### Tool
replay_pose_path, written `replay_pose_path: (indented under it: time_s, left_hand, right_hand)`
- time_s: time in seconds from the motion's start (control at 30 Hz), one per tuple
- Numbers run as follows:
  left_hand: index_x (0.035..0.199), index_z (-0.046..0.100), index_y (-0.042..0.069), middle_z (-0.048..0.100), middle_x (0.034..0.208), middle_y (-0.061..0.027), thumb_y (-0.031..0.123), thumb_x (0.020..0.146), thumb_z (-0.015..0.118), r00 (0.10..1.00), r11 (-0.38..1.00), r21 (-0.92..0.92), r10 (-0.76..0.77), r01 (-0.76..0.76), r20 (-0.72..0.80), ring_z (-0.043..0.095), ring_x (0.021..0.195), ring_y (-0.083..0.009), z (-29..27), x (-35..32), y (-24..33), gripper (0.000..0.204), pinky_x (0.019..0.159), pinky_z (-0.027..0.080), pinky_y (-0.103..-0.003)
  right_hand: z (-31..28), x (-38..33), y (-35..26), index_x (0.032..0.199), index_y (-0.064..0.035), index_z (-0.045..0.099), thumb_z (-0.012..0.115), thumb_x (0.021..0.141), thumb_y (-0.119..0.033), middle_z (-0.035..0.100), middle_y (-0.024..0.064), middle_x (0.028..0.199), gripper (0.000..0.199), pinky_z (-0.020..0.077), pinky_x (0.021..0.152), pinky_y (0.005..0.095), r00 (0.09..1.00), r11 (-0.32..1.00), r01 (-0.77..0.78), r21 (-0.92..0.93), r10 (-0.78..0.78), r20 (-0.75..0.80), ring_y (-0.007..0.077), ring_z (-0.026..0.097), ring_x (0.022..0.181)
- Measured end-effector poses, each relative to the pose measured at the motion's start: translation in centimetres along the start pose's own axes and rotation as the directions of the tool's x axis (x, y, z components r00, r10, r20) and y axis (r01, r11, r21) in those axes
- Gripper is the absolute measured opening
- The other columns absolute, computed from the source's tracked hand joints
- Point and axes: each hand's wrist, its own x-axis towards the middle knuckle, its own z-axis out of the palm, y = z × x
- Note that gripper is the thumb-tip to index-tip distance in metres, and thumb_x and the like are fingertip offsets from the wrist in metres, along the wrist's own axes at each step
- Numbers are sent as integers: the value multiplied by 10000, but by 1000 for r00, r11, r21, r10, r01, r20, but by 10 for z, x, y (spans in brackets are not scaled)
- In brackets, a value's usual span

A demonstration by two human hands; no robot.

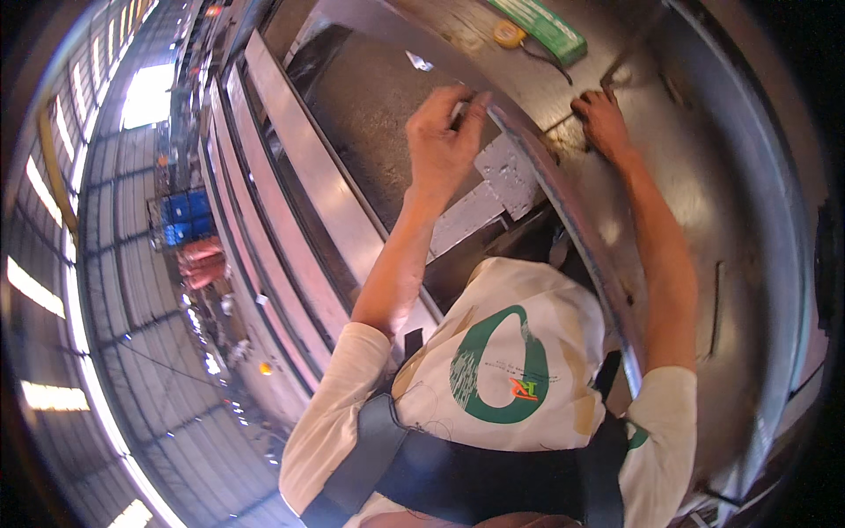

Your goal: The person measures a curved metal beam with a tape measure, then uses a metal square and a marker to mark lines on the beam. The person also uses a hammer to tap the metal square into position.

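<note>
My left hand (444, 132) is raised beside the raised edge of a large metal panel (669, 167). Its thumb and fingers curl together in a pinch; whatever they hold, if anything, is too small to make out. Farther right, my right hand (603, 123) rests on the panel with its fingers somewhat apart and the fingertips down on the metal. A thin dark line (561, 121) runs up to those fingers, and I cannot tell if it is a rod or a mark. Beyond them lie a yellow tape measure (509, 34) and a green box (547, 28).
Long metal bars (304, 150) run side by side on the left. A pale speckled plate (508, 176) lies below my left hand. A thin dark rod (716, 308) lies on the panel at the right. Blue (187, 216) and red (202, 262) items stand farther off.
</note>
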Motion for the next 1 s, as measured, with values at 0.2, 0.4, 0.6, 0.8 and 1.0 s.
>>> replay_pose_path:
  time_s: [0.2, 0.4, 0.6, 0.8, 1.0]
  left_hand:
    - [912, 710, 4, 674, 764, -117, 123, 875, 747, 1000, 997, -76, -2, 3, 10, 604, 627, -162, -3, -5, -8, 131, 582, 465, -291]
    - [900, 709, 3, 656, 741, -127, 109, 863, 751, 1000, 996, -90, 21, -21, -6, 591, 582, -193, -3, -2, -2, 121, 540, 449, -303]
    - [900, 708, -4, 662, 748, -123, 99, 863, 749, 999, 996, -74, 43, -43, 0, 577, 565, -185, -3, -2, -6, 118, 522, 437, -307]
    - [910, 707, -5, 666, 757, -118, 96, 870, 739, 999, 996, -79, 43, -42, 2, 591, 576, -180, -4, -3, -2, 114, 525, 443, -305]
    - [920, 704, 0, 665, 764, -116, 107, 872, 740, 999, 996, -77, 48, -49, -15, 600, 587, -178, -1, -2, -3, 123, 535, 448, -302]
  right_hand:
    - [-10, 2, -14, 1043, -96, 657, 583, 762, 24, 613, 132, 1022, 314, 366, 1081, 511, 998, 997, 39, 61, -35, -61, 344, 577, 1095]
    - [-15, 1, -13, 1050, -103, 656, 613, 743, 26, 618, 116, 1062, 336, 342, 1122, 513, 998, 997, 37, 74, -33, -60, 336, 569, 1130]
    - [-15, 2, -10, 1084, -121, 655, 685, 692, 22, 607, 95, 1109, 418, 332, 1143, 505, 1000, 997, 8, 71, -8, 2, 325, 550, 1166]
    - [-15, 1, -11, 1091, -126, 661, 679, 715, 10, 610, 88, 1105, 401, 322, 1149, 512, 1000, 998, 4, 63, -4, -2, 312, 550, 1170]
    - [-14, 4, -15, 1053, -114, 674, 619, 763, 7, 616, 94, 1082, 318, 314, 1151, 527, 1000, 998, -10, 56, 10, -2, 311, 562, 1138]
